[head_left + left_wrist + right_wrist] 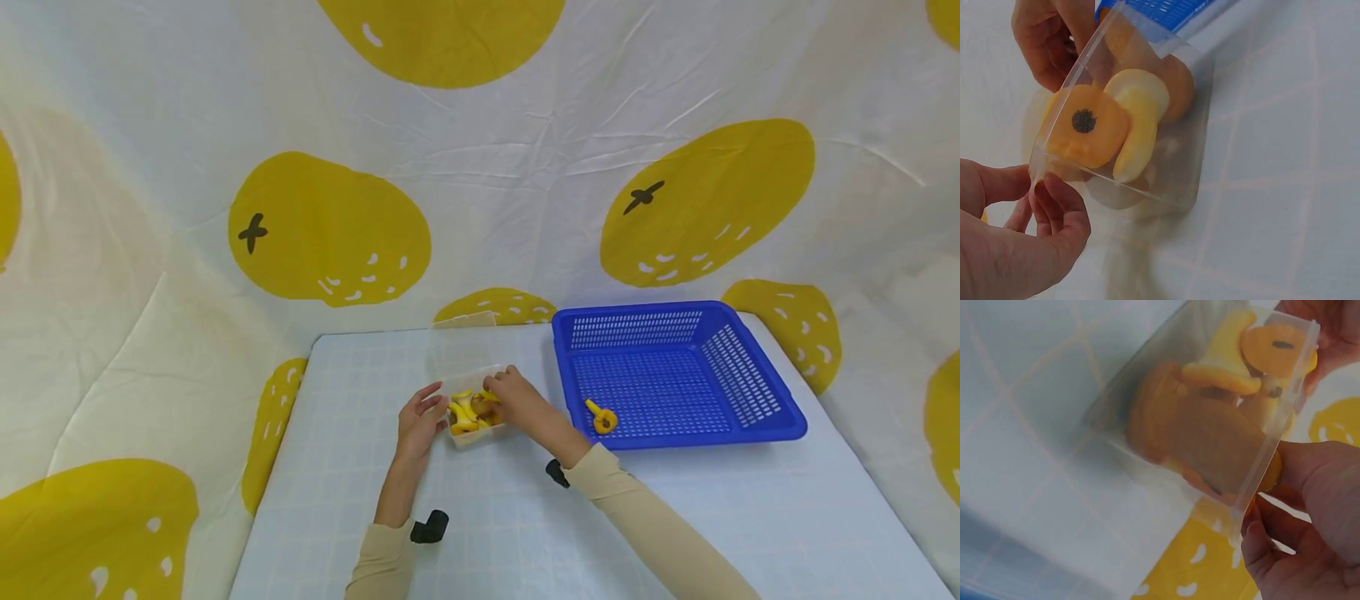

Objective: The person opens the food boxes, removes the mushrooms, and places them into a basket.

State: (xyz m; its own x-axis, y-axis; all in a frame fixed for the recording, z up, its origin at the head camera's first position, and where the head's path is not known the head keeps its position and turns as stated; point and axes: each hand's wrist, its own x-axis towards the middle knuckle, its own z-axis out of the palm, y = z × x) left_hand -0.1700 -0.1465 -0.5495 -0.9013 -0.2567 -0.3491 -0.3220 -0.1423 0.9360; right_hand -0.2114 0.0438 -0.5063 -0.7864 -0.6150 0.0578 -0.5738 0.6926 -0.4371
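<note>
A clear plastic box [480, 435] holds several yellow, orange and brown toy food pieces, some shaped like mushrooms. At the box's left side, my left hand [418, 421] pinches its rim between thumb and fingers, plainly seen in the left wrist view. My right hand [521, 402] reaches over the right side of the box. Its thumb and fingers pinch a yellow-orange toy piece [1270, 476] at the rim, partly hidden by the fingers. Through the wall show an orange piece with a dark spot [1088, 128] and a pale yellow mushroom-shaped piece [1140, 125].
To the right stands a blue plastic basket [765, 429] with perforated walls. One yellow toy piece with a ring-like end [602, 417] lies in its near left corner. A transparent lid [461, 346] stands behind the box. Patterned cloth [517, 208] hangs behind the table.
</note>
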